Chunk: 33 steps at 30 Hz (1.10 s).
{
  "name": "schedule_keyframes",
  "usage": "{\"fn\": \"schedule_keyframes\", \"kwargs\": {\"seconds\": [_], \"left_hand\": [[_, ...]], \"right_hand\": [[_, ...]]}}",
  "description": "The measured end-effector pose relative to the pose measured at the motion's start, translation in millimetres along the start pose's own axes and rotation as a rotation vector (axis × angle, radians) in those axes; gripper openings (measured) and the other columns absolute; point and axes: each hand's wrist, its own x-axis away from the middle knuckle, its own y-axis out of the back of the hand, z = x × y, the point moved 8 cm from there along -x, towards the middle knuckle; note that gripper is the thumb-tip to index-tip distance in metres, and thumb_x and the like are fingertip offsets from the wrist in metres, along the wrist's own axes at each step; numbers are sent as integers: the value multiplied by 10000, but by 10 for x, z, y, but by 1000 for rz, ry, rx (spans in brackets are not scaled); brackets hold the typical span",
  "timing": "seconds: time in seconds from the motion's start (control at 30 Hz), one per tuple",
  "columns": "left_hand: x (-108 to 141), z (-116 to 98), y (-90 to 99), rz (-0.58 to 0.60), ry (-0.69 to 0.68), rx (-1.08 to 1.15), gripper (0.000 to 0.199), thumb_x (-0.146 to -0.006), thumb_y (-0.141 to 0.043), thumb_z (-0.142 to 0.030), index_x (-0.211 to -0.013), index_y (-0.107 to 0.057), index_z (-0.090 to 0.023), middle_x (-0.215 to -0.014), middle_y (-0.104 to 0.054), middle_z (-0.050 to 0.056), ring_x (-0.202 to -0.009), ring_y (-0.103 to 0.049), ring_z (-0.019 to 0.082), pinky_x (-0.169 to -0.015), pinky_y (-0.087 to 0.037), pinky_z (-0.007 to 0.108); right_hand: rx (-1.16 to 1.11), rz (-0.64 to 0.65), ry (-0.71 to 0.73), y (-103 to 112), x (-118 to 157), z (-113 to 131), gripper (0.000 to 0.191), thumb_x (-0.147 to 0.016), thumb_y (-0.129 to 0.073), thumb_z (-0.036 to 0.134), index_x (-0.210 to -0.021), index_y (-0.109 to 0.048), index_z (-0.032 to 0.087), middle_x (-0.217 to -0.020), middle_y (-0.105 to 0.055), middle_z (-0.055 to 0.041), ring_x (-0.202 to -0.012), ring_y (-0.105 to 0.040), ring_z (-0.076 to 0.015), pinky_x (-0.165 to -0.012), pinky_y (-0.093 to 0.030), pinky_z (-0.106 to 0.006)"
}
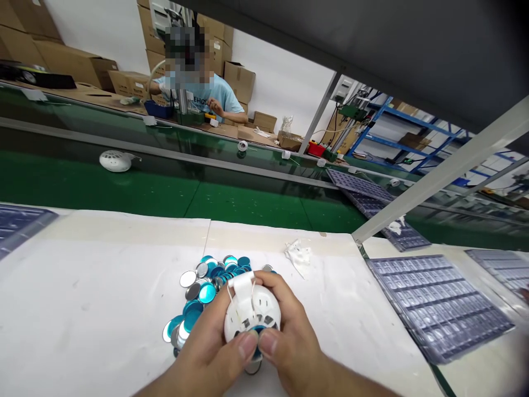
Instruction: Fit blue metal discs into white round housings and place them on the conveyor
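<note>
Both my hands are wrapped round a round white plastic housing (258, 302) with slots, dark vents and a thin white cord at its top. My left hand (221, 342) grips its left side and my right hand (289, 325) its right side. Both thumbs press side by side on a blue disc (258, 333) at the housing's lower edge, mostly hidden by the thumbs. A thin dark ring edge shows just below. Left of and behind my hands lies a loose pile of round discs (206, 292), some shiny blue, others silver.
Crumpled white tissue (298, 256) lies behind my right hand. Clear compartment trays (442, 303) rest at right, another tray (25, 223) at far left. Beyond runs a green conveyor (165, 190) bearing a white housing (115, 161). A slanted metal post (430, 171) stands right. A co-worker (223, 94) sits opposite.
</note>
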Motion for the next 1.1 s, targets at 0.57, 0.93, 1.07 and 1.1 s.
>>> {"fn": "schedule_keyframes", "kwargs": {"seconds": [0.57,0.93,1.07,1.1], "left_hand": [[8,-142,-121,86,-6,-7,877,-709,-757,-678,-1425,-480,-254,-1203,-624,108,-1039,-589,309,-866,-465,391],[47,-51,-72,86,68,-39,813,-679,-779,-658,-1374,-586,-283,-1335,-601,131,-1005,-652,364,-839,-544,477],[-2,-187,-43,31,-132,-219,654,-661,-849,-489,-1262,-677,-299,-1321,-643,87,-1135,-611,370,-979,-500,461],[-7,-232,-48,0,-204,-312,624,-636,-873,-398,-1228,-696,-308,-1301,-659,70,-1186,-585,371,-1031,-465,455]], "right_hand": [[-41,191,-5,-48,72,98,737,-790,-764,500,-1426,-459,288,-1264,-547,-99,-992,-570,-243,-871,-464,-367],[210,129,404,-67,110,296,467,-873,-691,492,-1307,-600,345,-1249,-605,-103,-1182,-541,-327,-1049,-417,-531],[50,109,172,-59,57,178,608,-819,-687,640,-1314,-598,298,-1324,-584,-120,-1190,-571,-348,-1039,-442,-516],[-6,92,121,-55,49,148,638,-825,-652,673,-1327,-589,284,-1347,-578,-126,-1186,-580,-349,-1034,-448,-512]]}}
